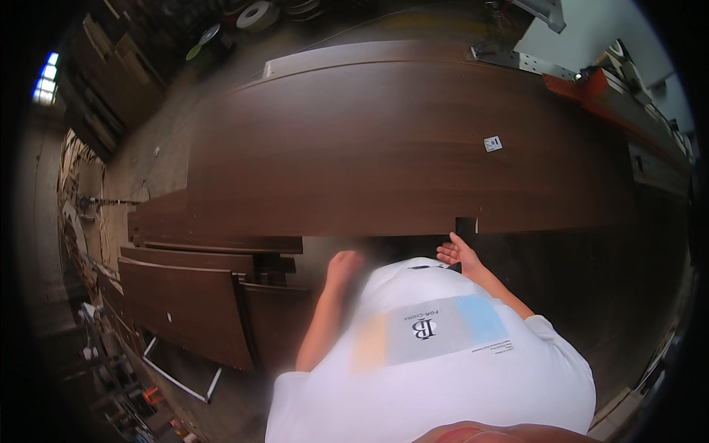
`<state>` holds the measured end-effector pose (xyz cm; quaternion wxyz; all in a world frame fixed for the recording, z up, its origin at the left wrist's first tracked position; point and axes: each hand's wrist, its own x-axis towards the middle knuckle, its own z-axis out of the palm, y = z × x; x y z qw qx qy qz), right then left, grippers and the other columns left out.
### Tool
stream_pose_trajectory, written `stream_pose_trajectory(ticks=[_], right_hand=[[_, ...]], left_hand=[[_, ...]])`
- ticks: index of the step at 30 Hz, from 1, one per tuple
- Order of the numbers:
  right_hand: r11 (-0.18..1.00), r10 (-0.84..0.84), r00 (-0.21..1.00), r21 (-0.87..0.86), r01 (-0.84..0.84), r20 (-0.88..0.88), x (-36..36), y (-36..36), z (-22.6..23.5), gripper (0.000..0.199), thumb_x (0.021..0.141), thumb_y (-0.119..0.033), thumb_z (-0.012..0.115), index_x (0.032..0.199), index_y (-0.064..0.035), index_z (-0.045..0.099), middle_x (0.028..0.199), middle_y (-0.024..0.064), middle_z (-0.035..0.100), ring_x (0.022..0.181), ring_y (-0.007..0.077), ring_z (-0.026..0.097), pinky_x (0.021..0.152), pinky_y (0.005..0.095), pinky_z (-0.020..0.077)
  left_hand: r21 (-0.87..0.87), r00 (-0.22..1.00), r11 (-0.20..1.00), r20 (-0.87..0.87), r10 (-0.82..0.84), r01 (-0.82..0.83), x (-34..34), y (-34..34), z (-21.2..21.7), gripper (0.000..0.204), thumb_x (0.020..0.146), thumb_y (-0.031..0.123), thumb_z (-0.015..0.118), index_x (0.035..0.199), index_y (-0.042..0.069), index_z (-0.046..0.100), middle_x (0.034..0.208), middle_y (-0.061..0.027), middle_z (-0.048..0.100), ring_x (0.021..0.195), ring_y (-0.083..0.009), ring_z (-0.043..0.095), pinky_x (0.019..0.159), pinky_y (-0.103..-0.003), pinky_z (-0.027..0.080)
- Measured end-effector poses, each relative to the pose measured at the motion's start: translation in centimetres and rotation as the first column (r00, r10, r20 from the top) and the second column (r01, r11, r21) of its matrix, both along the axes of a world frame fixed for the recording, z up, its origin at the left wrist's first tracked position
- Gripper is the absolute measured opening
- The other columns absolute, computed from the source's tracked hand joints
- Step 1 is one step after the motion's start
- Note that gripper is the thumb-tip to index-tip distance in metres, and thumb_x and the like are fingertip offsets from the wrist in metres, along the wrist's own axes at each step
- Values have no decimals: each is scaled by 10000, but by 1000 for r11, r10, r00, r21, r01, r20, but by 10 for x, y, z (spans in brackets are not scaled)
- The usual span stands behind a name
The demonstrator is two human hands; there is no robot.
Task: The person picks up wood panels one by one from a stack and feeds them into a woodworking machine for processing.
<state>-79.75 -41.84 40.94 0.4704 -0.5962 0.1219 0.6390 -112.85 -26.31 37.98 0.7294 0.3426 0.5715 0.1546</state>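
A large dark brown wood-grain panel (384, 148) lies flat in front of me, with a small white label (492, 143) on its right half. A rectangular dark notch (466, 225) is cut into its near edge. Just below that notch is my right hand (461, 255), thumb pointing up at the edge and fingers apart from it; nothing shows in it. Whether the thumb touches the panel, I cannot tell. My left hand (344, 265) hovers short of the near edge, left of my white shirt, its fingers smeared by motion.
Smaller brown boards (185, 299) are stacked at the left, above a white metal frame (181, 376). An orange-red machine part (591, 92) and a perforated metal strip (546, 66) border the panel at the far right. More boards (111, 81) lean at the far left.
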Motion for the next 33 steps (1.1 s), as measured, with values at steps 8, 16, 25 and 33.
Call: stream_pose_trajectory(ticks=[8,16,25,33], right_hand=[[991,127,991,-29,-128,-44,-17,23,-3,875,882,-642,573,1399,37,380,1323,175,540,1167,264,576,937,433,496],[967,-251,968,47,249,26,-2,36,-18,792,880,-701,512,1328,-49,469,1191,144,595,1079,285,608,965,490,450],[911,-401,914,134,390,65,66,9,-19,597,947,-564,525,1131,1,580,960,118,688,789,233,664,622,344,498],[890,-455,875,51,453,165,122,-27,-12,560,879,-612,608,1043,-76,623,823,52,658,706,174,628,609,312,485]], left_hand=[[-87,997,996,68,21,-15,11,14,12,287,979,284,552,1054,11,597,924,-92,660,760,-143,609,708,-290,517],[-141,999,989,1,43,-42,54,26,7,413,1009,391,489,983,0,619,869,-110,665,721,-174,619,673,-297,531],[68,882,894,-214,-421,443,116,10,21,529,1041,403,377,1081,-51,645,928,-124,732,814,-176,684,757,-328,529],[-11,861,874,-165,-481,486,169,-19,22,570,1013,488,427,1073,-25,666,892,-93,722,843,-176,666,771,-318,507]])
